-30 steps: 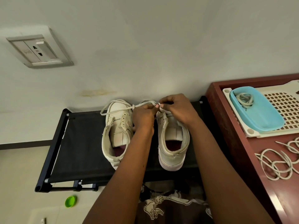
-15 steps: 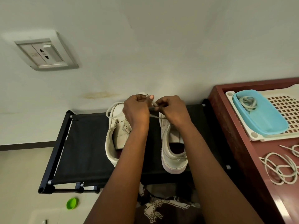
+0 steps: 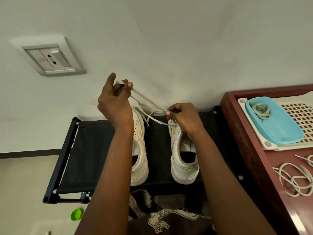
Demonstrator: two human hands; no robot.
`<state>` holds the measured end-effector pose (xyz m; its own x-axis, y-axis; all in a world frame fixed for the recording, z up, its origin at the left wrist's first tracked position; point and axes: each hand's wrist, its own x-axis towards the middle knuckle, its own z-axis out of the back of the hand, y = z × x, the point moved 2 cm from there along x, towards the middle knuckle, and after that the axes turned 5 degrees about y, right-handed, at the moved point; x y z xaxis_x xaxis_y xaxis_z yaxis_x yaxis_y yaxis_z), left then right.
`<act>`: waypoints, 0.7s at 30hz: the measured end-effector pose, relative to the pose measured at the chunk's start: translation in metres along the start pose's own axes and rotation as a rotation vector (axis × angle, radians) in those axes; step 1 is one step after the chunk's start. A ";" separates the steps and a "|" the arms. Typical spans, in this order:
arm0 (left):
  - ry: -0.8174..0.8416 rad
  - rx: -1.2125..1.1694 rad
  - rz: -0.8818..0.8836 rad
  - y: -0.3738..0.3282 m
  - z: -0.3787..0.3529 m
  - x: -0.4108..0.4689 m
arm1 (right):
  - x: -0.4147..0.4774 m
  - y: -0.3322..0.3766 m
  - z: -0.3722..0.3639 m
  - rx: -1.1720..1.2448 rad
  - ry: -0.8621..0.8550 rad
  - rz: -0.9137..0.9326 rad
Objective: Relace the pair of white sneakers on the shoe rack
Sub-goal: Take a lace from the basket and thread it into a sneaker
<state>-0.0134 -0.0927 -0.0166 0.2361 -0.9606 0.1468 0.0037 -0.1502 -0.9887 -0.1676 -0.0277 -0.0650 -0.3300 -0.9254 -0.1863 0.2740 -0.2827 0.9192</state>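
Two white sneakers stand side by side on the black fabric shoe rack (image 3: 94, 150), toes toward the wall. The left sneaker (image 3: 139, 158) is partly hidden behind my left forearm. My left hand (image 3: 115, 102) is raised above it and pinches a white lace (image 3: 149, 100) between thumb and fingers. That lace runs taut down to my right hand (image 3: 183, 117), which pinches it over the toe end of the right sneaker (image 3: 183, 160). A loose lace end hangs between the two shoes.
A dark red table (image 3: 250, 146) stands right of the rack. On it lie a white perforated tray (image 3: 298, 114), a blue lid (image 3: 281, 131) holding a coiled lace, and loose laces (image 3: 296, 180). A wall socket (image 3: 52, 60) is upper left. A green cap (image 3: 76, 214) lies on the floor.
My left hand has risen up and to the left, drawing the lace taut away from the shoes. My right hand stays at the right sneaker's toe end.
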 end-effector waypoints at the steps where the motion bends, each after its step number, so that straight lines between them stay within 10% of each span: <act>1: 0.027 0.112 -0.037 -0.001 0.002 0.003 | -0.001 0.001 0.000 0.004 0.015 0.005; 7: 0.408 0.754 0.056 0.020 -0.002 0.003 | -0.007 0.015 0.006 0.155 0.113 0.031; 14: 0.829 0.548 0.114 0.005 -0.029 -0.029 | -0.012 0.032 0.010 0.510 0.014 0.068; 21: 0.635 0.362 0.047 0.021 -0.040 -0.042 | -0.012 0.031 0.015 0.673 -0.062 0.050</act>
<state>-0.0625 -0.0648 -0.0424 -0.3650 -0.9309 -0.0145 0.3539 -0.1243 -0.9270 -0.1691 -0.0217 -0.0294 -0.3883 -0.9114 -0.1363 -0.3250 -0.0030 0.9457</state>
